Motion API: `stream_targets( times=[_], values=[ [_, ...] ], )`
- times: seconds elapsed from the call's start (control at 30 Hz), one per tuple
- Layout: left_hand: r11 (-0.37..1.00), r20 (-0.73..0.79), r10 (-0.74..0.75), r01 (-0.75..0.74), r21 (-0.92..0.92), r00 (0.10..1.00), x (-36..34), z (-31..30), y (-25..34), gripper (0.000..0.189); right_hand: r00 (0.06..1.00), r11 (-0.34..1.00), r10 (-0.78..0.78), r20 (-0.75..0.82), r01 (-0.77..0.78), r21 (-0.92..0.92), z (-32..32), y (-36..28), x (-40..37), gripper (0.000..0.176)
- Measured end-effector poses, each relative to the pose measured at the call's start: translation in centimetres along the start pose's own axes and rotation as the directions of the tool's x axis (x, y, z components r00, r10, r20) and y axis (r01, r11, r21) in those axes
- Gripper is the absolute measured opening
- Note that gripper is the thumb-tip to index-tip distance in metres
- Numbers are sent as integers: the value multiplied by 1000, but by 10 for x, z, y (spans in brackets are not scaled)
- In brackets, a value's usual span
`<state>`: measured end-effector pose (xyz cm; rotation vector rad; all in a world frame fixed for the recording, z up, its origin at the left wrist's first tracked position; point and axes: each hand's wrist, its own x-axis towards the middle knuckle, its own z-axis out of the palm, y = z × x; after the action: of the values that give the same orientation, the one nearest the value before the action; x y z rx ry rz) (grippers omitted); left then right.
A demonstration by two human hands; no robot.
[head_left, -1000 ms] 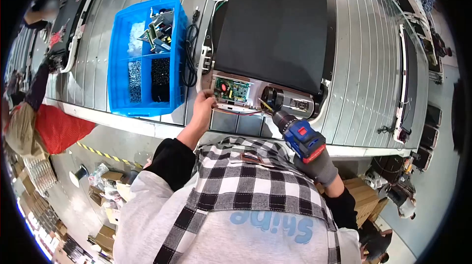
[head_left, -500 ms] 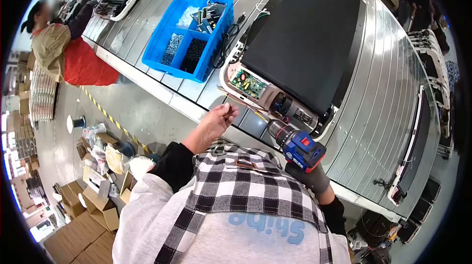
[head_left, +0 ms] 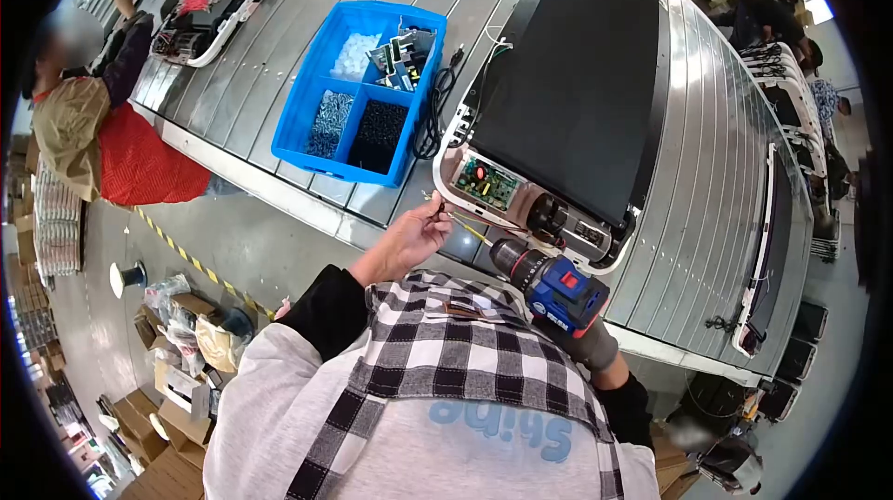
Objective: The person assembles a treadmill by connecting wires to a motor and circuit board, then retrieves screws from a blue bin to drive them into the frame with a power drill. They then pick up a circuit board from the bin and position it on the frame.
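My right hand point(head_left: 588, 347), in a grey glove, is wrapped round the grip of a blue and red cordless drill point(head_left: 558, 291). A long thin bit point(head_left: 473, 228) runs from its chuck toward my left hand point(head_left: 419, 238). The bare left hand is closed in a pinch close to the bit's tip, on something small and dark that I cannot make out. Just beyond both hands lies a treadmill-like unit with a black belt point(head_left: 577, 81). Its near end is uncovered, showing a green circuit board point(head_left: 486, 184) and a cylindrical motor point(head_left: 549, 215).
A blue divided bin point(head_left: 288, 128) holds screws, white pieces and metal brackets. A coiled black cable point(head_left: 433, 123) lies beside it. Another unit point(head_left: 761, 253) rests at the right on the slatted metal table point(head_left: 693, 249). A co-worker point(head_left: 79, 128) stands at the left; cartons point(head_left: 139, 421) sit on the floor.
The drill's bit has come up to my left hand's fingertips, and the drill has shifted slightly left. My head view has shifted a little. The left hand stays pinched.
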<state>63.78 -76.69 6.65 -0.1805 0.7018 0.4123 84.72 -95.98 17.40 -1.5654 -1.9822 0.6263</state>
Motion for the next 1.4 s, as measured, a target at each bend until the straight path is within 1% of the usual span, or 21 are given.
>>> stream_targets(
  times=[0.07,0.1,0.2,0.23,0.33,0.4,0.63,0.73,0.77,0.83,0.87,0.9,0.93,1.0,1.03,1.07,1.13,1.17,1.23,1.37,1.4],
  values=[
    [999,-29,-46,45,-13,999,-1,8,11,22,999,998,-25,-40,23,-53,3,-11,18,41],
    [999,-24,-50,50,-12,998,-1,10,14,22,1000,988,10,3,-10,-153,11,-10,15,41],
    [994,-3,-103,103,-36,995,4,14,23,23,995,991,101,-15,-102,-82,17,-15,19,41],
    [990,1,-128,127,-54,992,6,17,25,23,996,979,92,11,-88,-181,20,-12,17,41],
    [977,0,-186,185,-106,982,9,19,27,25,997,982,70,-18,-72,-174,20,-13,14,41],
    [971,-1,-207,205,-125,978,14,20,26,27,996,988,85,40,-79,-135,14,-11,17,39],
    [968,17,-130,123,220,991,35,26,30,22,993,995,64,98,-56,-86,0,3,33,38],
    [924,-32,-26,37,381,999,40,25,29,24,995,996,42,91,-34,-89,-1,13,39,38],
    [936,47,-42,23,351,998,47,11,32,25,996,996,32,88,-24,-92,0,16,41,38],
    [964,-62,-2,19,265,998,46,17,29,24,997,996,17,79,-10,-86,1,25,47,38],
    [975,-118,13,13,222,993,45,18,28,23,998,997,12,67,-6,-82,1,29,51,38],
    [984,-60,-4,14,179,998,48,11,30,24,999,998,3,49,0,-70,1,32,56,38],
    [981,-93,10,8,194,996,50,4,29,24,1000,999,-18,-21,17,-28,4,37,62,38],
    [976,-154,37,-2,220,987,49,0,29,25,952,973,-67,-300,129,191,26,53,76,38],
    [974,-175,21,19,227,984,50,-4,31,26,994,995,87,62,-84,-47,-5,44,83,39],
    [971,-194,6,40,236,981,51,-11,33,27,987,992,122,102,-119,-39,0,58,73,42],
    [961,-221,-12,72,266,975,49,-23,37,27,919,935,332,214,-350,53,-1,57,98,48],
    [958,-213,-17,77,277,977,48,-28,39,26,925,921,368,100,-377,99,1,56,111,31],
    [951,-200,-25,85,297,980,45,-39,43,26,726,728,606,326,-671,141,10,73,111,29],
    [972,-125,-37,65,225,992,49,-64,47,24,566,669,694,444,-735,-108,8,78,144,30],
    [974,-133,-37,65,217,990,49,-66,47,24,537,649,697,475,-754,-99,10,83,146,31]
  ],
)
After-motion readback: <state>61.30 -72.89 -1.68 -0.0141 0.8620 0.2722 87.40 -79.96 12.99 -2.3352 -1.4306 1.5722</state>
